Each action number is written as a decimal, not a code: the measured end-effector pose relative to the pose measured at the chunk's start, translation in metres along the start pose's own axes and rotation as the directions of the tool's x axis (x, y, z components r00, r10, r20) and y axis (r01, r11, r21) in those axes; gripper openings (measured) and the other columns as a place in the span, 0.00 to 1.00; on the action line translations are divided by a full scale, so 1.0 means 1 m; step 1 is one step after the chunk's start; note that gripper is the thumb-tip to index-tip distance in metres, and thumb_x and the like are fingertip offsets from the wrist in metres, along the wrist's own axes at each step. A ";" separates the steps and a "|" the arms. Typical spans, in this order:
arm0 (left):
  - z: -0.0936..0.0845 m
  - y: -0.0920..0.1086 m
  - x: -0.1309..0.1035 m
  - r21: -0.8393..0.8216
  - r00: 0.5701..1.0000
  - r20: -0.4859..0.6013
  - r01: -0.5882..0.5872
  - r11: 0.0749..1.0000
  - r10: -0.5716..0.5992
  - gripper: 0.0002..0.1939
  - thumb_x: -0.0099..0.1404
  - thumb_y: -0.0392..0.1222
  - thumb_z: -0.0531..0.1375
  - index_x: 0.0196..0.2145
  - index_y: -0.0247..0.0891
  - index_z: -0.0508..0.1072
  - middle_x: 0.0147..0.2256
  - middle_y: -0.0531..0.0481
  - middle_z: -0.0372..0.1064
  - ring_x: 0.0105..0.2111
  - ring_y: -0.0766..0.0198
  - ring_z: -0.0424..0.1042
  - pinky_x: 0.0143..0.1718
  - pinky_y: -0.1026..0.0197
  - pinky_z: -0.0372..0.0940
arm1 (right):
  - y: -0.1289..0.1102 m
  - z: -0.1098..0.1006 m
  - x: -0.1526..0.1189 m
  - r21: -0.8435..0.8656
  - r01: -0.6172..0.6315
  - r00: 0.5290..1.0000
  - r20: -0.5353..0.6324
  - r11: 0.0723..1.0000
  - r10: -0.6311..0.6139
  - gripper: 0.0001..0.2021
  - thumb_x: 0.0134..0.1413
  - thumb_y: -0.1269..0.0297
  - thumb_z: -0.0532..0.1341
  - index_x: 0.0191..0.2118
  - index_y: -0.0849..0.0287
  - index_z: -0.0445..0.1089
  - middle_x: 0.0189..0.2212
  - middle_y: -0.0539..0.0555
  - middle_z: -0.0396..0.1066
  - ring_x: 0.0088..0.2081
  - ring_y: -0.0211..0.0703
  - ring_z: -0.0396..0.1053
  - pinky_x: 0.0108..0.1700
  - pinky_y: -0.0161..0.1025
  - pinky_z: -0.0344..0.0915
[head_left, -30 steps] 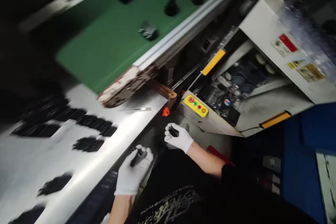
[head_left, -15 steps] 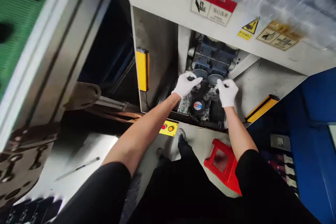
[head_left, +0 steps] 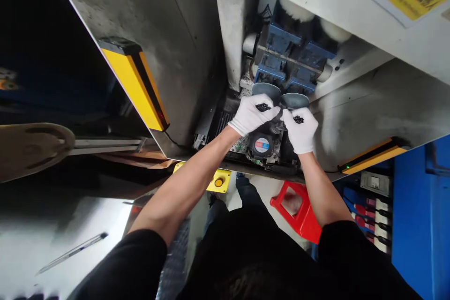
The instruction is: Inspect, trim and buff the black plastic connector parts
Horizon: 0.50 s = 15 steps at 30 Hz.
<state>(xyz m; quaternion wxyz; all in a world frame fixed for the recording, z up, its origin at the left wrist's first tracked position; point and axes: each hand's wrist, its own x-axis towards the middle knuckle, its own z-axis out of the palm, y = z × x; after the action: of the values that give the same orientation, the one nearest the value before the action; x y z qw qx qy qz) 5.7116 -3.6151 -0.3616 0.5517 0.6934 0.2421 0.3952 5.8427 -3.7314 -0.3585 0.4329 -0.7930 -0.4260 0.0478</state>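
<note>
My left hand [head_left: 251,115], in a white glove, is curled closed around a small shiny black part [head_left: 263,107]. To its right my right hand [head_left: 301,126], gloved too, is closed on a similar black part [head_left: 298,119]. The thumbs point towards each other, a small gap apart. Just beyond the hands are two round grey discs [head_left: 266,89] [head_left: 294,100] inside the machine, their lower parts covered by my gloves. I cannot tell whether the parts touch the discs. Below, between my wrists, lies a dark motor-like unit with a round label [head_left: 262,145].
Blue blocks [head_left: 281,65] and pale fluffy wheels [head_left: 297,10] stand deeper in the machine. Yellow sensor bars [head_left: 135,84] [head_left: 374,154] flank its opening. A yellow button box [head_left: 220,181] is under the front edge. A red plastic stool [head_left: 302,215] stands on the floor. A pen [head_left: 72,253] lies at left.
My head view has come closer to the machine opening. Both hands remain closed near the discs, and they are now nearer to each other.
</note>
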 end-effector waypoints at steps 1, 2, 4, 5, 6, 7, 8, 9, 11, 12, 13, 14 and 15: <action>0.000 -0.003 0.000 0.020 1.000 0.008 -0.007 1.000 0.007 0.14 0.62 0.46 0.68 0.24 0.37 0.73 0.25 0.51 0.73 0.26 0.66 0.69 0.32 0.61 0.65 | 0.001 0.001 -0.002 0.012 -0.018 1.000 -0.006 1.000 0.018 0.16 0.63 0.53 0.63 0.27 0.52 0.64 0.25 0.49 0.74 0.30 0.43 0.74 0.41 0.42 0.72; 0.001 -0.006 0.000 0.039 1.000 0.016 -0.022 0.999 0.021 0.14 0.63 0.46 0.68 0.24 0.37 0.73 0.25 0.51 0.73 0.26 0.66 0.69 0.32 0.61 0.64 | 0.002 0.003 -0.003 0.015 -0.027 1.000 -0.013 1.000 0.028 0.16 0.63 0.53 0.62 0.27 0.52 0.63 0.25 0.49 0.74 0.30 0.43 0.74 0.41 0.43 0.73; 0.000 -0.012 -0.002 0.082 0.996 0.032 -0.081 0.993 0.078 0.16 0.65 0.48 0.67 0.24 0.37 0.72 0.25 0.51 0.73 0.26 0.66 0.69 0.32 0.61 0.64 | 0.003 0.006 -0.006 0.009 -0.017 0.999 -0.040 1.000 0.017 0.16 0.63 0.53 0.62 0.27 0.51 0.63 0.26 0.50 0.75 0.31 0.44 0.74 0.43 0.44 0.73; -0.001 -0.014 -0.004 0.104 0.993 0.041 -0.115 0.988 0.111 0.16 0.66 0.48 0.66 0.25 0.37 0.73 0.25 0.51 0.74 0.26 0.66 0.70 0.34 0.61 0.65 | 0.003 0.006 -0.007 0.009 -0.004 0.999 -0.054 1.000 0.005 0.15 0.63 0.53 0.62 0.27 0.51 0.63 0.26 0.51 0.75 0.32 0.45 0.75 0.44 0.45 0.73; -0.003 -0.015 -0.006 0.131 0.988 0.056 -0.149 0.980 0.142 0.16 0.67 0.49 0.65 0.26 0.38 0.73 0.26 0.50 0.74 0.27 0.65 0.70 0.35 0.60 0.65 | 0.002 0.005 -0.008 0.012 0.009 0.998 -0.058 1.000 -0.008 0.15 0.62 0.52 0.63 0.27 0.52 0.64 0.28 0.52 0.76 0.33 0.46 0.75 0.44 0.45 0.72; -0.006 -0.015 -0.008 0.164 0.982 0.082 -0.179 0.970 0.167 0.17 0.68 0.50 0.65 0.26 0.38 0.74 0.27 0.49 0.75 0.28 0.64 0.72 0.38 0.59 0.66 | 0.001 0.003 -0.009 0.014 0.018 0.999 -0.050 1.000 -0.017 0.15 0.61 0.52 0.64 0.27 0.52 0.64 0.29 0.52 0.77 0.34 0.46 0.76 0.45 0.45 0.72; -0.010 -0.013 -0.010 0.204 0.976 0.121 -0.202 0.958 0.180 0.16 0.69 0.51 0.64 0.27 0.39 0.74 0.28 0.48 0.76 0.29 0.62 0.73 0.40 0.58 0.67 | -0.001 -0.002 -0.010 0.016 0.019 0.999 -0.028 1.000 -0.019 0.15 0.60 0.52 0.65 0.28 0.52 0.65 0.29 0.53 0.78 0.34 0.46 0.76 0.45 0.45 0.72; -0.015 -0.010 -0.010 0.250 0.969 0.172 -0.219 0.943 0.180 0.16 0.69 0.52 0.64 0.29 0.39 0.75 0.30 0.46 0.76 0.31 0.60 0.74 0.42 0.57 0.67 | -0.003 -0.008 -0.009 0.024 0.012 1.000 0.014 1.000 -0.013 0.14 0.59 0.52 0.65 0.28 0.52 0.65 0.30 0.53 0.78 0.34 0.46 0.76 0.45 0.44 0.71; -0.027 0.002 -0.006 0.349 0.942 0.307 -0.244 0.905 0.135 0.15 0.69 0.54 0.63 0.33 0.40 0.77 0.33 0.44 0.78 0.35 0.56 0.75 0.44 0.55 0.67 | -0.010 -0.023 -0.005 0.052 -0.011 0.989 0.146 0.999 0.003 0.14 0.59 0.51 0.66 0.30 0.54 0.68 0.32 0.54 0.80 0.37 0.47 0.77 0.46 0.43 0.71; -0.031 0.010 -0.002 0.399 0.921 0.378 -0.254 0.881 0.094 0.16 0.69 0.56 0.62 0.35 0.40 0.78 0.34 0.43 0.78 0.36 0.55 0.76 0.45 0.55 0.67 | -0.014 -0.032 -0.001 0.060 -0.019 0.977 0.211 0.998 0.006 0.13 0.60 0.50 0.65 0.32 0.54 0.70 0.34 0.54 0.80 0.39 0.47 0.77 0.47 0.43 0.70; -0.034 0.019 0.005 0.449 0.899 0.437 -0.259 0.855 0.043 0.17 0.70 0.57 0.61 0.37 0.40 0.78 0.34 0.43 0.78 0.37 0.54 0.76 0.45 0.54 0.67 | -0.019 -0.039 0.004 0.051 -0.020 0.965 0.261 0.999 0.006 0.13 0.62 0.50 0.63 0.35 0.54 0.72 0.36 0.54 0.81 0.40 0.47 0.77 0.47 0.42 0.70; -0.034 0.029 0.013 0.502 0.878 0.479 -0.255 0.826 -0.020 0.18 0.70 0.57 0.59 0.37 0.40 0.79 0.34 0.43 0.77 0.37 0.53 0.76 0.45 0.54 0.67 | -0.023 -0.045 0.010 0.013 -0.013 0.956 0.294 1.000 0.009 0.14 0.65 0.49 0.60 0.37 0.55 0.73 0.37 0.55 0.81 0.40 0.47 0.77 0.47 0.42 0.69; -0.031 0.038 0.021 0.558 0.863 0.498 -0.241 0.794 -0.089 0.19 0.71 0.57 0.59 0.36 0.40 0.79 0.33 0.43 0.77 0.36 0.52 0.76 0.44 0.54 0.68 | -0.027 -0.048 0.017 -0.057 -0.001 0.948 0.318 0.998 0.019 0.15 0.67 0.50 0.58 0.38 0.55 0.73 0.37 0.55 0.81 0.40 0.48 0.77 0.46 0.42 0.69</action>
<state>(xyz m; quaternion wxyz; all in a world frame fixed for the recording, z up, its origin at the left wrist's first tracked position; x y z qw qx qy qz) 5.6947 -3.5913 -0.3171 0.3282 0.9197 0.1746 0.1266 5.8574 -3.7426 -0.3039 0.3356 -0.7890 -0.4874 0.1653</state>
